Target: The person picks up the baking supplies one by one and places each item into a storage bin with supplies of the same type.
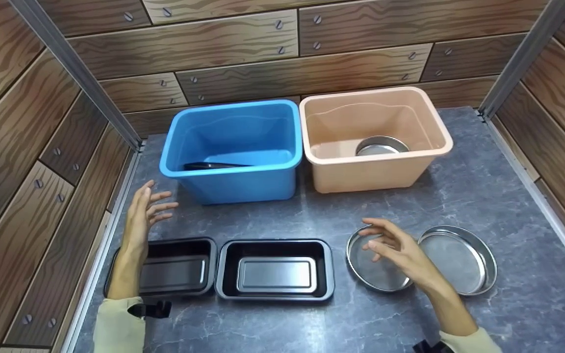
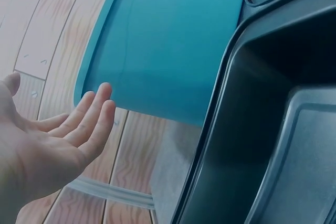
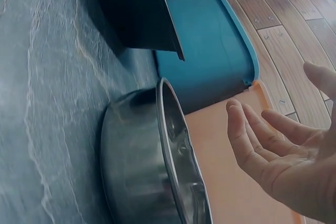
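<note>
My left hand hovers over the left dark loaf pan, fingers loosely spread and holding nothing. Beside that pan lies a second dark loaf pan with a shiny raised base. Above the left round metal cake pan hangs my right hand, fingers slightly bent and apart, with nothing in them; it hides part of that pan. Another round cake pan lies just to the right. In the right wrist view, the side wall of a round pan shows below the hand.
A blue bin stands at the back with a dark pan inside. To its right, a peach bin contains a round metal pan. Wood-patterned walls enclose the grey marbled table at the back and sides.
</note>
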A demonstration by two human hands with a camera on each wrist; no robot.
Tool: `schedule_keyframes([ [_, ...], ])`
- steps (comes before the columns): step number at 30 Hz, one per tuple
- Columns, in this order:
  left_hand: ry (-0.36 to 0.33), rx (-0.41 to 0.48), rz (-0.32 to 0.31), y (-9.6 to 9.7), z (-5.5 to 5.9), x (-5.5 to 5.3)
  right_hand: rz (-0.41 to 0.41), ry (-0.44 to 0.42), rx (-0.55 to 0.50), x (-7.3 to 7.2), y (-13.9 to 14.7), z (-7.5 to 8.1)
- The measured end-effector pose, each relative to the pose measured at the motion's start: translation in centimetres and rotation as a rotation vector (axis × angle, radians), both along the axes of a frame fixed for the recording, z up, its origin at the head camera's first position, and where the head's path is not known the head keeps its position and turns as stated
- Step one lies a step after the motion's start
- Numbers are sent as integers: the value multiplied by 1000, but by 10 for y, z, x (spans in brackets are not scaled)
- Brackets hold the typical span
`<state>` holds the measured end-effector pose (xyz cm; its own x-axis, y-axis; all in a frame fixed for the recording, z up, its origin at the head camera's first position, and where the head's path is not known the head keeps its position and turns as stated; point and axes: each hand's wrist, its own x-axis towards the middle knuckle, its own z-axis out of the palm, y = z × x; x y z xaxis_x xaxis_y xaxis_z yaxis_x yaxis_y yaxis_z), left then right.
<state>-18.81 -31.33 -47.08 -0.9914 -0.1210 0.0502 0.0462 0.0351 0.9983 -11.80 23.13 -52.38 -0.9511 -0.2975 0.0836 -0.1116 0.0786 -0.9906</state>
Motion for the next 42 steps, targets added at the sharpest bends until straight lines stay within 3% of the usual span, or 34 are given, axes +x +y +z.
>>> schedule_keyframes([
  [15, -9, 11, 10, 0, 4, -19, 45, -53, -6, 3, -11, -9],
  [29, -64, -12, 30, -3, -1, -42, 71, -85, -19, 7, -22, -16],
  [42, -43, 0, 41, -1, 2, -56, 114, -121, -46, 11, -34, -20],
])
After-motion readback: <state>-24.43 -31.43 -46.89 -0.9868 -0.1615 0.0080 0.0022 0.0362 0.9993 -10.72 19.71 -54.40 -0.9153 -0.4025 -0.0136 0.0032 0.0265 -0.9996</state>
